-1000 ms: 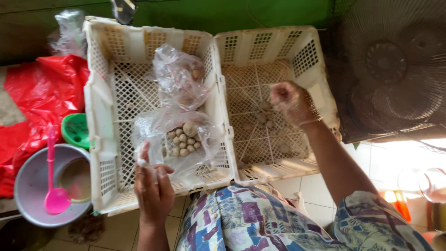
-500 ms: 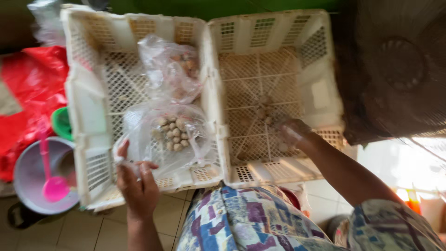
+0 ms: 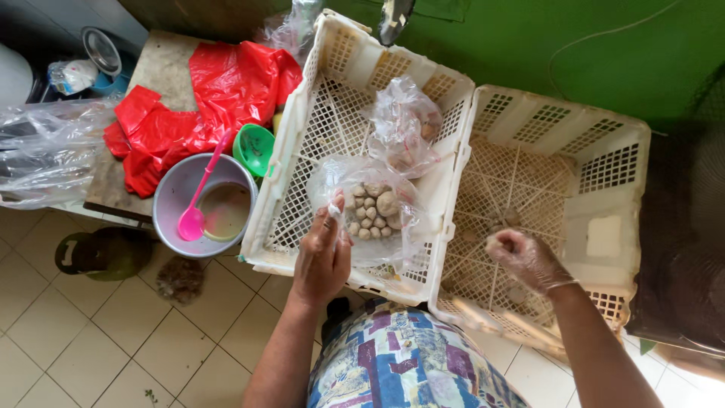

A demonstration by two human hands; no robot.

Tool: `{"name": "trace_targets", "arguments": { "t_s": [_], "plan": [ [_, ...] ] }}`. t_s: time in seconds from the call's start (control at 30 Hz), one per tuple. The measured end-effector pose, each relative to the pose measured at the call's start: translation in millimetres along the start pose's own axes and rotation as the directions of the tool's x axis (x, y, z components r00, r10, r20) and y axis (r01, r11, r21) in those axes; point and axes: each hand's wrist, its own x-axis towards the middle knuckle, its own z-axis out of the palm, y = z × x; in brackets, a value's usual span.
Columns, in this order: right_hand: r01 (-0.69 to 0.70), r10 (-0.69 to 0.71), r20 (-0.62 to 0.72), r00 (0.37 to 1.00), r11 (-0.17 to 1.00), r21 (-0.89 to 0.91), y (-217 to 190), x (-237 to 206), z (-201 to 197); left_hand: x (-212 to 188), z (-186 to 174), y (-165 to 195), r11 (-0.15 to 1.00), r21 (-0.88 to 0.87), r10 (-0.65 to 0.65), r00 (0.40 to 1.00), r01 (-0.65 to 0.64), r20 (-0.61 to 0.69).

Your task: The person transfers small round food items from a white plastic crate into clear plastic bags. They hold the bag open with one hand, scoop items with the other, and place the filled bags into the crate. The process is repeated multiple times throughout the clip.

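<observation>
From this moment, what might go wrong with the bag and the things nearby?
1. The left hand holds the clear bag of small round pieces only by a pinch at its edge; the thin plastic may slip and spill pieces through the open lattice of the left crate.
2. The gloved right hand is closed over the right crate; whatever it holds could drop through the holes.
3. The bowl with the pink spoon sits close beside the crate and might be knocked.

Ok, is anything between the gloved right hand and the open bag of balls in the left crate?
Yes: the two crates' adjoining walls stand between the right hand and the bag, which the left hand holds at its edge. Nothing else visible.
</observation>
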Motion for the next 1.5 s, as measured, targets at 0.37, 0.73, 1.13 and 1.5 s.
{"name": "trace_targets", "arguments": {
  "t_s": [0.37, 0.73, 1.13, 1.5],
  "plan": [
    [0.366, -0.364, -0.077, 0.928, 0.851, 0.377, -24.5, -13.2, 36.8, -12.7, 2.0, -5.3, 0.976, -0.176, -0.108, 0.988, 0.126, 0.109],
    [-0.348, 0.308, -0.166, 0.937, 0.776, -0.525, 69.1, -32.2, -4.6, -12.3, 2.6, -12.8, 0.951, -0.266, 0.175, 0.983, -0.155, 0.054],
    [0.369, 0.407, 0.354, 0.842, 0.045, -0.928, 43.7, -27.5, 1.0, -2.9, -18.6, -1.0, 0.982, -0.182, 0.098, 0.965, -0.054, 0.244],
    [-0.554, 0.564, -0.238, 0.791, 0.825, 0.114, 49.0, -27.2, 12.9, 10.4, -36.0, 1.3, 0.99, -0.139, 0.022, 0.939, 0.028, 0.343]
  ]
}}
